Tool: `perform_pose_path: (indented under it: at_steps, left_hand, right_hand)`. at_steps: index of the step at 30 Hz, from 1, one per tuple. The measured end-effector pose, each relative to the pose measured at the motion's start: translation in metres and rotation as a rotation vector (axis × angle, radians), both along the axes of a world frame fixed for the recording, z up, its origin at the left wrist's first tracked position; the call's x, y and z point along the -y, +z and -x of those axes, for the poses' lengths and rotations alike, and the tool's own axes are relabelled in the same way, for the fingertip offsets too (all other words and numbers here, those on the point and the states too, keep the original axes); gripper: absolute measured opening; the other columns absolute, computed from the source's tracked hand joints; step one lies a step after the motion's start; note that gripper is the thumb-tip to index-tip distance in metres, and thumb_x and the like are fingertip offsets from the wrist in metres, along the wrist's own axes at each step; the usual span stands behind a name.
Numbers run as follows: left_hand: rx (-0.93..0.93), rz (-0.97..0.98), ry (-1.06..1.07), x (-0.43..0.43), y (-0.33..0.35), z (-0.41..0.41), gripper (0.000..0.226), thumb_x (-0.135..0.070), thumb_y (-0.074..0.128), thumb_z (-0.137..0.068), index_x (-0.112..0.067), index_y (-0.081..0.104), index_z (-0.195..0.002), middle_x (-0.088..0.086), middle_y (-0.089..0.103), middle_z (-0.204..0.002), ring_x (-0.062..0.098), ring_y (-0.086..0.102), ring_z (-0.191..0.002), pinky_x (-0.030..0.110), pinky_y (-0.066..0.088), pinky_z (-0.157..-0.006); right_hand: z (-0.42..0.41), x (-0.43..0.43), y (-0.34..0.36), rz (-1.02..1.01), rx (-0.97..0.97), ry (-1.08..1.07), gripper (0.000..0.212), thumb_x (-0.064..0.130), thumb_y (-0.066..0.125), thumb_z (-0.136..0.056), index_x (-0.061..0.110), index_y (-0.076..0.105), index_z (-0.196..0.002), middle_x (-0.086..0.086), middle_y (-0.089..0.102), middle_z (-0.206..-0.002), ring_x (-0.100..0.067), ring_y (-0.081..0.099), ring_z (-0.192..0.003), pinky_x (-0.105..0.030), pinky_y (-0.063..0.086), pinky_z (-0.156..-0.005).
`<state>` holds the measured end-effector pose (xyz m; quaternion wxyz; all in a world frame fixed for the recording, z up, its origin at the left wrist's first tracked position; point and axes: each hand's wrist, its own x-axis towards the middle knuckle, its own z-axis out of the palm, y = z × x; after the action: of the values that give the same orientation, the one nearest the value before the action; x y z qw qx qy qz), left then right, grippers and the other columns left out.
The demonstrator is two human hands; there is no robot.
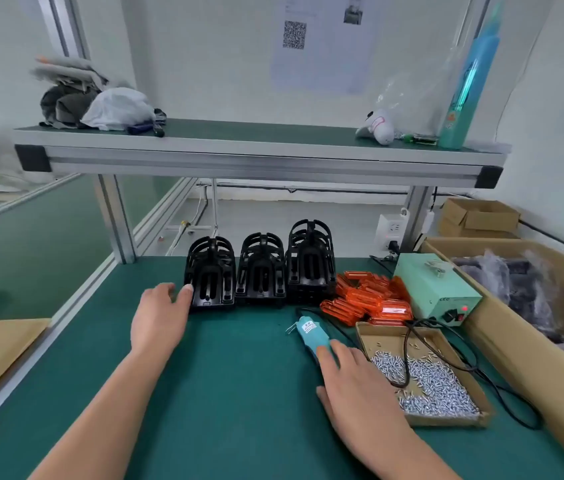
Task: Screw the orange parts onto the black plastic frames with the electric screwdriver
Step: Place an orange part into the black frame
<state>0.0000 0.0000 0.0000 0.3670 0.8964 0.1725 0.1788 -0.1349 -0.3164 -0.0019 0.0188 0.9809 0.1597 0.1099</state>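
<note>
Three stacks of black plastic frames (260,271) stand in a row at the back of the green bench. To their right lies a heap of orange parts (368,301). The teal electric screwdriver (312,334) lies on the mat in front of the heap. My left hand (161,315) reaches to the leftmost stack, fingertips touching its left side, fingers fairly straight. My right hand (353,382) lies over the screwdriver's near end with fingers extended; I cannot see a closed grip.
A shallow cardboard tray of silver screws (429,379) sits right of my right hand, a black cable looping across it. A pale green power supply box (436,289) and a large carton (515,334) stand further right. An overhead shelf (256,157) spans the bench.
</note>
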Motion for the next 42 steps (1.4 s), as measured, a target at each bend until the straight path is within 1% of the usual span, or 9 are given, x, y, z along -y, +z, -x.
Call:
perform_pose_path:
  at_steps: [4, 10, 13, 17, 22, 25, 28, 37, 42]
  left_hand:
    - [0.009, -0.023, -0.031, 0.000, 0.009, -0.011, 0.030, -0.041, 0.056, -0.096, -0.014, 0.067, -0.087, 0.004, 0.068, -0.067, 0.024, 0.062, -0.063, 0.033, 0.046, -0.056]
    - [-0.039, -0.039, -0.059, -0.005, 0.013, -0.013, 0.033, -0.023, 0.061, -0.087, -0.012, 0.041, -0.063, 0.007, 0.041, -0.052, 0.025, 0.035, -0.052, 0.031, 0.029, -0.052]
    - [-0.041, -0.035, -0.085, -0.004, 0.017, -0.008, 0.033, -0.023, 0.061, -0.081, -0.017, 0.034, -0.063, 0.001, 0.033, -0.051, 0.023, 0.029, -0.053, 0.030, 0.024, -0.053]
    - [-0.068, 0.022, -0.078, -0.002, 0.018, 0.004, 0.031, -0.029, 0.063, -0.081, -0.014, 0.040, -0.065, 0.009, 0.047, -0.049, 0.023, 0.042, -0.046, 0.031, 0.031, -0.053]
    - [-0.033, 0.324, -0.084, -0.001, 0.012, 0.030, 0.031, -0.031, 0.068, -0.088, -0.012, 0.051, -0.070, 0.007, 0.057, -0.052, 0.017, 0.064, -0.046, 0.033, 0.051, -0.054]
    - [-0.018, 0.675, -0.130, 0.001, 0.002, 0.059, 0.027, -0.023, 0.075, -0.095, -0.007, 0.057, -0.081, 0.004, 0.055, -0.055, 0.021, 0.056, -0.053, 0.031, 0.058, -0.051]
    - [-0.058, 0.954, -0.194, 0.017, -0.005, 0.099, 0.020, -0.017, 0.074, -0.096, -0.006, 0.058, -0.093, 0.002, 0.056, -0.060, 0.012, 0.056, -0.051, 0.025, 0.058, -0.049]
    - [-0.172, 1.342, -0.241, 0.078, 0.000, 0.185, 0.032, -0.015, 0.079, -0.075, -0.003, 0.061, -0.099, 0.010, 0.059, -0.067, 0.019, 0.066, -0.055, 0.032, 0.061, -0.052]
    - [-0.246, 1.471, -0.251, 0.104, -0.002, 0.206, 0.022, -0.008, 0.072, -0.084, 0.005, 0.062, -0.100, 0.021, 0.063, -0.074, 0.028, 0.072, -0.061, 0.037, 0.063, -0.053]
  right_hand:
    - [-0.013, 0.003, 0.002, -0.002, -0.035, -0.074, 0.059, 0.041, 0.047, -0.109, 0.016, 0.024, -0.158, -0.007, 0.048, -0.141, -0.028, 0.057, -0.116, -0.040, 0.053, -0.087]
    - [-0.024, -0.002, -0.001, 0.020, -0.078, -0.165, 0.059, 0.015, 0.048, -0.104, 0.008, 0.027, -0.158, -0.011, 0.056, -0.130, -0.029, 0.056, -0.117, -0.039, 0.050, -0.086]
    - [-0.016, -0.004, 0.002, -0.114, -0.121, -0.180, 0.046, 0.022, 0.048, -0.102, 0.011, 0.040, -0.146, -0.006, 0.057, -0.120, -0.027, 0.060, -0.111, -0.036, 0.046, -0.084]
    - [0.000, 0.001, 0.008, -0.431, -0.217, -0.223, 0.021, 0.035, 0.053, -0.097, 0.024, 0.051, -0.115, 0.004, 0.054, -0.096, -0.018, 0.059, -0.088, -0.039, 0.048, -0.077]
    - [0.023, 0.015, 0.006, -1.270, -0.505, -0.235, 0.042, 0.032, 0.070, -0.077, 0.037, 0.070, -0.118, 0.016, 0.074, -0.099, -0.007, 0.071, -0.086, -0.033, 0.059, -0.079]
    - [0.036, 0.020, -0.004, -1.676, -0.574, -0.125, 0.038, 0.013, 0.078, -0.069, 0.018, 0.075, -0.106, -0.007, 0.062, -0.082, -0.029, 0.062, -0.064, -0.038, 0.052, -0.059]
    - [0.044, 0.025, -0.010, -1.955, -0.509, -0.064, 0.062, 0.010, 0.085, -0.068, 0.000, 0.065, -0.126, -0.015, 0.052, -0.079, -0.025, 0.050, -0.063, -0.036, 0.046, -0.052]
    - [0.054, 0.048, -0.007, -2.216, -0.367, 0.105, 0.046, 0.016, 0.075, -0.082, 0.004, 0.064, -0.125, -0.009, 0.050, -0.080, -0.018, 0.049, -0.057, -0.028, 0.043, -0.044]
    - [0.052, 0.051, -0.007, -2.277, -0.296, 0.128, 0.034, 0.021, 0.069, -0.088, 0.013, 0.067, -0.121, -0.007, 0.051, -0.078, -0.019, 0.052, -0.059, -0.029, 0.047, -0.048]
